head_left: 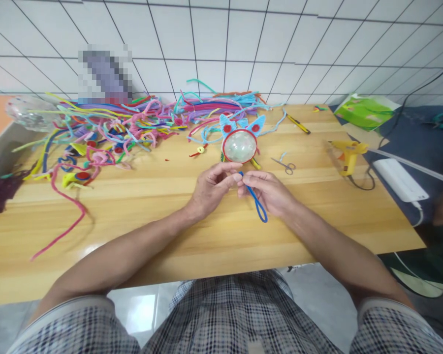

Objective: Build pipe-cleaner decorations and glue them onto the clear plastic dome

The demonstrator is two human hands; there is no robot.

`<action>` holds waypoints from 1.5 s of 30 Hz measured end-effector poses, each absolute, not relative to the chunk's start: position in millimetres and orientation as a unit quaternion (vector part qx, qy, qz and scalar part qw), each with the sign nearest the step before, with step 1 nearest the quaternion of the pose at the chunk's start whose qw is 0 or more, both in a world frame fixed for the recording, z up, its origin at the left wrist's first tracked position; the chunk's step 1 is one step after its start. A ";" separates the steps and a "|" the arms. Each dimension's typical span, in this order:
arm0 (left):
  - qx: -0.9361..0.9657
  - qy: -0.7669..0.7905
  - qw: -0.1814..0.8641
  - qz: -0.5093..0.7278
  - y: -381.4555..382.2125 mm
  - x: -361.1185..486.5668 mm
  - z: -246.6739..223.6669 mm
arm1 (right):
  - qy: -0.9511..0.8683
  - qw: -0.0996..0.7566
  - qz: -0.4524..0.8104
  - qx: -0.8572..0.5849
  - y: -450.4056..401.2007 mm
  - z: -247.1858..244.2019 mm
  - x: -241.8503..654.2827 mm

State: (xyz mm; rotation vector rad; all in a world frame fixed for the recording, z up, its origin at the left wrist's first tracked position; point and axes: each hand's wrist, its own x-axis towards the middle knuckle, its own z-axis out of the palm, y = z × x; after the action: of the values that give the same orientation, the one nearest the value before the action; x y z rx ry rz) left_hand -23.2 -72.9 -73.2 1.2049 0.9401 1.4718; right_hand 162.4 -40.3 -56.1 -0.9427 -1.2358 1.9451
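A blue pipe cleaner (pixel 258 205), bent into a long loop, is pinched at its upper end between both hands. My left hand (pixel 214 186) grips its tip with thumb and forefinger, and my right hand (pixel 268 191) closes on it just beside. The loop hangs down toward the front of the table. Right behind my fingers stands a round clear ball (pixel 240 146) with a red rim and two light-blue ears (pixel 258 126) with red centres. Small yellow pieces show at its base.
Tangled colourful pipe cleaners (pixel 133 123) cover the back left of the wooden table (pixel 162 260). Small scissors (pixel 288 168) and a yellow-black cutter (pixel 299 124) lie right of the ball. Farther right are a yellow glue gun (pixel 350 155) with its cord and a white power strip (pixel 400 179).
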 end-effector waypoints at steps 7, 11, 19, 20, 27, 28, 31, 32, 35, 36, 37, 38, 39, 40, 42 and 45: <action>0.502 0.391 0.493 0.594 -73.1 -26.0 -77.3 | -0.490 0.329 0.727 -0.351 -40.3 -56.7 162.2; 0.483 0.390 0.524 0.583 -71.7 -26.7 -75.0 | -0.524 0.329 0.700 -0.357 -41.4 -55.8 161.7; 0.452 0.396 0.571 0.559 -66.7 -27.7 -79.5 | -0.650 0.318 0.588 -0.361 -44.7 -60.9 163.2; 0.448 0.399 0.576 0.555 -66.2 -28.1 -79.3 | -0.661 0.316 0.577 -0.362 -45.4 -61.4 163.5; 0.460 0.410 0.545 0.568 -65.1 -27.8 -75.6 | -0.722 0.325 0.467 -0.393 -48.7 -60.2 166.3; 0.462 0.409 0.537 0.575 -65.5 -26.9 -76.0 | -0.723 0.327 0.462 -0.396 -49.4 -60.5 166.3; 0.464 0.406 0.512 0.598 -67.9 -23.6 -78.0 | -0.700 0.342 0.481 -0.402 -52.1 -62.9 165.3; 0.468 0.402 0.505 0.604 -69.0 -22.5 -78.6 | -0.692 0.349 0.488 -0.403 -53.2 -63.9 164.8; 0.482 0.381 0.493 0.616 -71.5 -20.2 -80.2 | -0.683 0.359 0.488 -0.408 -56.2 -65.6 163.3; 0.484 0.375 0.491 0.620 -71.8 -19.8 -80.7 | -0.683 0.360 0.486 -0.410 -56.9 -65.7 163.0; 0.485 0.369 0.490 0.623 -71.8 -19.6 -81.4 | -0.684 0.359 0.483 -0.412 -57.4 -65.6 162.7; 0.486 0.365 0.489 0.626 -71.6 -19.5 -82.2 | -0.684 0.359 0.482 -0.414 -57.8 -65.4 162.6; 0.487 0.363 0.488 0.627 -71.2 -19.6 -83.1 | -0.685 0.360 0.480 -0.414 -57.9 -65.1 162.5; 0.488 0.363 0.488 0.627 -70.7 -19.8 -84.1 | -0.684 0.362 0.479 -0.414 -58.0 -64.7 162.4; 0.490 0.366 0.486 0.624 -69.9 -20.2 -86.2 | -0.682 0.367 0.478 -0.414 -57.9 -64.0 162.3; 0.491 0.376 0.479 0.623 -69.9 -20.6 -89.1 | -0.679 0.370 0.480 -0.414 -57.8 -63.0 161.9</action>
State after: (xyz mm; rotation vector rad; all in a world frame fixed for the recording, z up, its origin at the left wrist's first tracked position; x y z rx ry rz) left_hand -20.6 -69.9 -89.1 1.1989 0.9172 1.5194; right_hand 161.9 -57.8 -63.0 -1.0611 -1.7429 1.2311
